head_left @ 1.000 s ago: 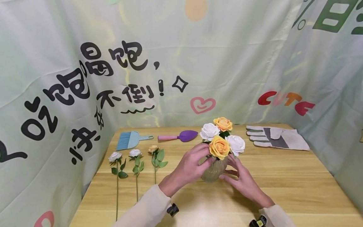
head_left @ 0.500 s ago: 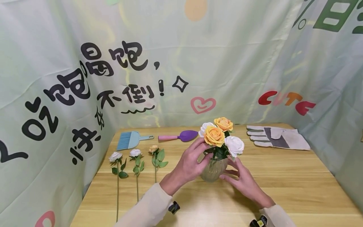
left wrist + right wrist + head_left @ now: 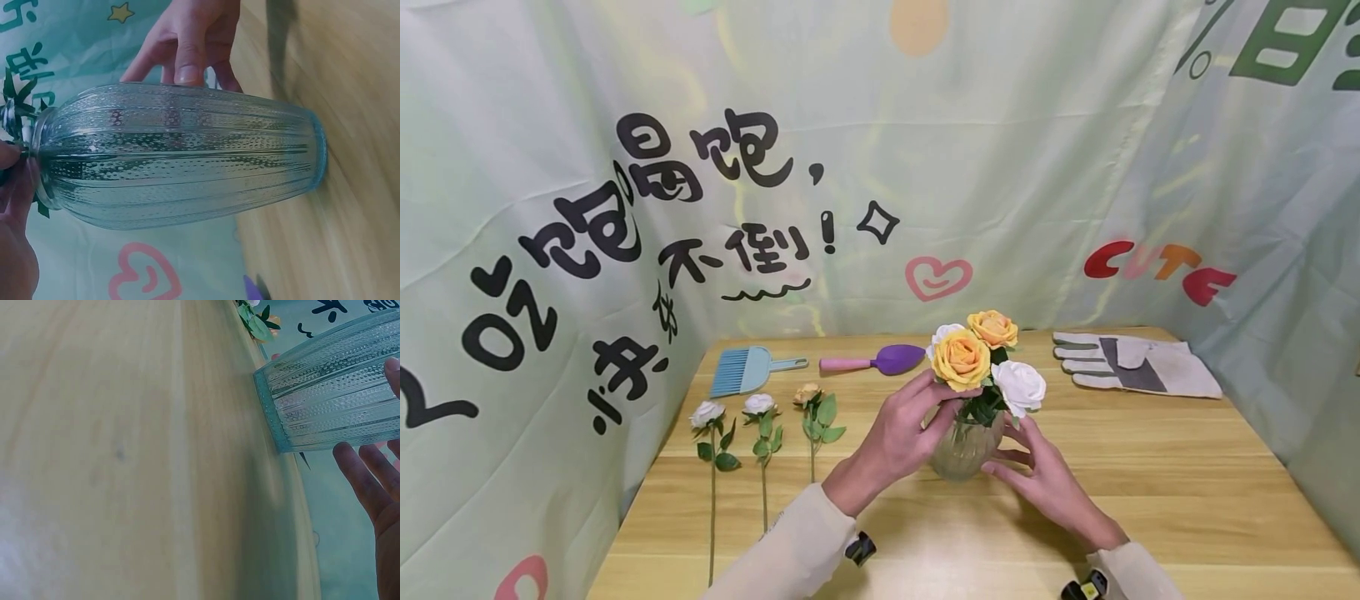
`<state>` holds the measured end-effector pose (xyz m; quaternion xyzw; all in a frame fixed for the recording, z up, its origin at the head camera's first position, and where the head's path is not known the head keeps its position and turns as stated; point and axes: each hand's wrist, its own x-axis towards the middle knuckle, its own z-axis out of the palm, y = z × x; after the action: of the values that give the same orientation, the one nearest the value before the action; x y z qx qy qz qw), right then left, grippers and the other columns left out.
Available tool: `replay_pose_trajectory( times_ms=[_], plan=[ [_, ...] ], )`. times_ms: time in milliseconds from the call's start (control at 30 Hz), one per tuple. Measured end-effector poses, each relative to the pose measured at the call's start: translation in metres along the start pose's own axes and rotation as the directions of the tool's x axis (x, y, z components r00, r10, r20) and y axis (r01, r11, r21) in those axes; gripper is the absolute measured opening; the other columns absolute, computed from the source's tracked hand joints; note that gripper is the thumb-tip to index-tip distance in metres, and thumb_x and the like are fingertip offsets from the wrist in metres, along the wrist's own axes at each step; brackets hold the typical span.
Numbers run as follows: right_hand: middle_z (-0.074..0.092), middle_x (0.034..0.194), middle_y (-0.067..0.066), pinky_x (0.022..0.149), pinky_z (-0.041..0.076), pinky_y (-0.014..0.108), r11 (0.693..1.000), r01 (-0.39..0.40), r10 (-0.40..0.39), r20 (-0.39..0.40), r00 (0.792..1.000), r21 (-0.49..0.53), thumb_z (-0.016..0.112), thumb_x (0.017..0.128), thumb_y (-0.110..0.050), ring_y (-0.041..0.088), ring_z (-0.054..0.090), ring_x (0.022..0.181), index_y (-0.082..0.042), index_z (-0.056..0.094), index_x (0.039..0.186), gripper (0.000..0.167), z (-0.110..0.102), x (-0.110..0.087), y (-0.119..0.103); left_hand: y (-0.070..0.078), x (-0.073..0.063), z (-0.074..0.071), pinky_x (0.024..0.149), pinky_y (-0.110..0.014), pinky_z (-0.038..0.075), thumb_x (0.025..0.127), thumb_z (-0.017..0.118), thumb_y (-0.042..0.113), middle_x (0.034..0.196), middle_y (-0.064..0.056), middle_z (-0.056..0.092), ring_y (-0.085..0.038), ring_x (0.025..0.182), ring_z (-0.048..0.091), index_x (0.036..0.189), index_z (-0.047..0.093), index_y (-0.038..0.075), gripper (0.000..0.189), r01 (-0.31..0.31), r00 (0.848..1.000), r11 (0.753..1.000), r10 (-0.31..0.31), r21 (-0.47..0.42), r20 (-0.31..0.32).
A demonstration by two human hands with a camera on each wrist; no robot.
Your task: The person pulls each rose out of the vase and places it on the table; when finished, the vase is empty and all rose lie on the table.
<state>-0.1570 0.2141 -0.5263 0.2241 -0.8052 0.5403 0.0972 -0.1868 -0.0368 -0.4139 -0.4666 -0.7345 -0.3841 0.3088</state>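
A ribbed clear glass vase [image 3: 958,454] stands upright on the table, with yellow and white roses in its mouth. My left hand [image 3: 898,433] is at the rim, thumb and fingers pinching the stem of the front yellow rose [image 3: 961,360] just under its bloom. Behind that bloom are another yellow rose [image 3: 994,329] and a partly covered white rose [image 3: 946,336]; a second white rose [image 3: 1019,387] leans right. My right hand [image 3: 1048,479] holds the vase's right side between thumb and fingers. Dark green stems show through the glass [image 3: 181,156] in the left wrist view.
Two white roses [image 3: 707,414] [image 3: 759,406] and a yellow rose [image 3: 807,395] lie on the table at left. Behind them are a blue brush with dustpan [image 3: 745,371] and a purple trowel [image 3: 898,359]. A work glove [image 3: 1138,364] lies at back right, near the curtain.
The front yellow rose has moved up and left with my left hand, now covering more of the rear white rose. My right hand and the vase have stayed in place.
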Motion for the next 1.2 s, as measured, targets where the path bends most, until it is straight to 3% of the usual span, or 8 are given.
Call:
replay_pose_trajectory(
  times_ms=[67,300,467,633,933,1100,1200],
  plan=[
    [0.047,0.158,0.039,0.095,0.068,0.028,1.000,-0.002,0.002,0.003,1.000,0.004,0.082,0.092,0.006,-0.018,0.048,0.134,-0.001,0.036,0.162,0.084,0.000,0.000,0.000,0.001,0.002,-0.001,0.112,-0.023,0.058,0.098,0.075,-0.007,0.132,-0.018,0.072,-0.031,0.130,0.070,0.124,0.075,0.003,0.028,-0.003,1.000,1.000,0.003,-0.007,-0.006],
    [0.051,0.154,0.037,0.095,0.069,0.031,1.000,0.002,-0.002,0.001,1.000,0.011,0.082,0.092,0.006,-0.017,0.049,0.134,-0.002,0.035,0.164,0.086,0.001,0.000,0.000,0.001,0.004,-0.001,0.093,-0.010,0.061,0.095,0.075,-0.011,0.129,-0.017,0.067,-0.020,0.100,0.072,0.132,0.070,0.000,0.039,-0.020,1.000,0.997,0.019,-0.072,-0.014],
    [0.052,0.153,0.035,0.095,0.068,0.030,1.000,-0.003,0.003,0.002,1.000,0.011,0.082,0.093,0.006,-0.017,0.049,0.134,-0.004,0.034,0.165,0.087,0.001,0.000,0.000,0.001,0.005,-0.001,0.094,-0.013,0.062,0.094,0.077,-0.011,0.128,-0.016,0.066,-0.021,0.104,0.071,0.130,0.072,0.001,0.037,-0.032,0.999,0.997,0.029,-0.073,-0.033],
    [0.051,0.155,0.037,0.095,0.068,0.031,1.000,0.004,-0.004,0.001,1.000,0.022,0.082,0.092,0.006,-0.016,0.050,0.134,-0.004,0.034,0.165,0.089,0.001,0.000,0.001,0.003,0.007,-0.004,0.090,-0.013,0.063,0.094,0.076,-0.012,0.120,-0.016,0.066,-0.020,0.095,0.074,0.125,0.072,0.000,0.034,-0.011,0.995,0.995,0.001,-0.104,-0.097],
    [0.050,0.155,0.038,0.094,0.069,0.031,0.999,0.002,-0.002,-0.003,1.000,0.035,0.083,0.092,0.007,-0.015,0.052,0.133,-0.005,0.035,0.165,0.089,0.002,0.000,0.001,0.010,0.025,-0.029,0.085,-0.026,0.070,0.093,0.071,-0.019,0.122,-0.026,0.065,-0.035,0.096,0.074,0.124,0.069,-0.006,0.034,0.039,0.968,0.971,-0.095,-0.235,-0.232],
    [0.050,0.156,0.039,0.094,0.068,0.030,0.999,0.002,-0.002,-0.004,1.000,0.032,0.083,0.091,0.008,-0.016,0.051,0.133,-0.005,0.032,0.167,0.093,0.002,0.000,0.001,0.010,0.036,-0.048,0.076,-0.035,0.072,0.092,0.070,-0.021,0.115,-0.029,0.063,-0.039,0.082,0.073,0.122,0.066,-0.011,0.032,0.018,0.948,0.959,-0.106,-0.283,-0.299],
    [0.049,0.157,0.039,0.095,0.068,0.029,1.000,-0.002,0.002,0.001,1.000,0.028,0.082,0.091,0.007,-0.017,0.051,0.133,-0.006,0.031,0.169,0.094,0.001,0.000,0.001,0.012,0.042,-0.061,0.078,-0.038,0.072,0.092,0.068,-0.022,0.116,-0.033,0.061,-0.039,0.089,0.074,0.122,0.064,-0.015,0.031,0.006,0.933,0.957,-0.109,-0.289,-0.342]
  ],
)
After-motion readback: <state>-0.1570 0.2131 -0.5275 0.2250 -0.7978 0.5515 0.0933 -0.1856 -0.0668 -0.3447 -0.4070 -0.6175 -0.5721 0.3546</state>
